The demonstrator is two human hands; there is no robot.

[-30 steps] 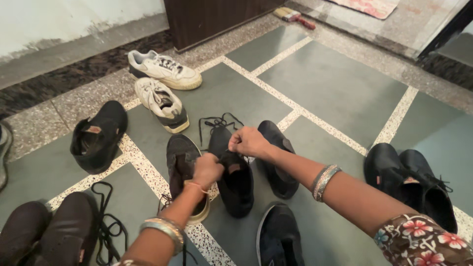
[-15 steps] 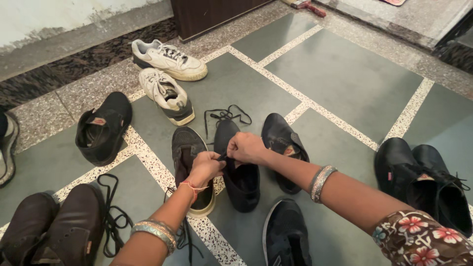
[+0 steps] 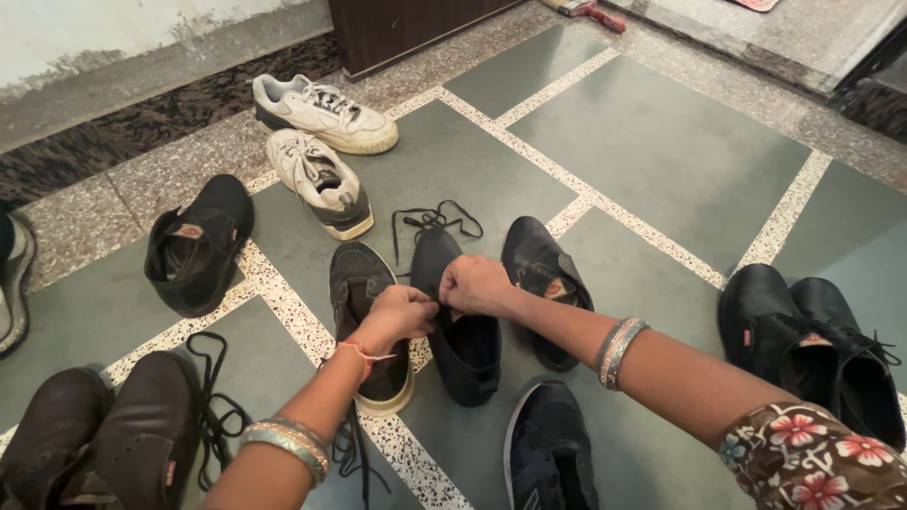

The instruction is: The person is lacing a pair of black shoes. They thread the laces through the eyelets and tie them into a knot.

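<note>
Black shoe (image 3: 460,345) — both hands (image 3: 402,312) (image 3: 472,283) pinching; sneaker (image 3: 370,321) alongside.

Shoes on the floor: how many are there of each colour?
White shoes: 2
Brown shoes: 2
Black shoes: 7, one gripped by the left hand and right hand
Grey shoe, cut off at the left edge: 1
Total: 12
</note>
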